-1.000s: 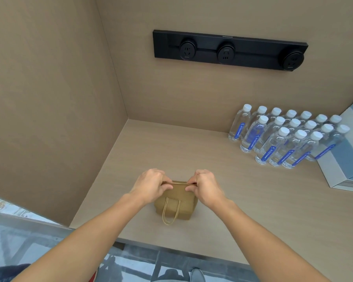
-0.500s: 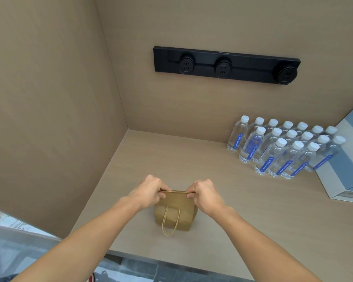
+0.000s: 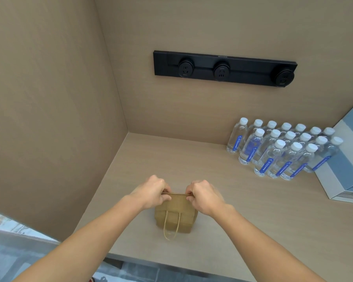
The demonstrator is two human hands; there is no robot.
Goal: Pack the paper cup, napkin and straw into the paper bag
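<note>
A small brown paper bag (image 3: 176,215) stands on the beige counter (image 3: 243,210), near its front edge. A twine handle loop hangs down its near face. My left hand (image 3: 151,192) pinches the left end of the bag's top edge. My right hand (image 3: 205,196) pinches the right end. Between the two hands the top edge is pressed flat and shut. No paper cup, napkin or straw shows anywhere; the inside of the bag is hidden.
Several water bottles (image 3: 281,151) with white caps stand in rows at the back right. A blue and grey box (image 3: 346,159) lies beside them at the right edge. A black socket strip (image 3: 224,68) is on the back wall. A side wall closes the left.
Both hands stay pinched on the bag's top edge in the same spot. The view has tilted upward a little, so the bag and hands sit lower in the picture.
</note>
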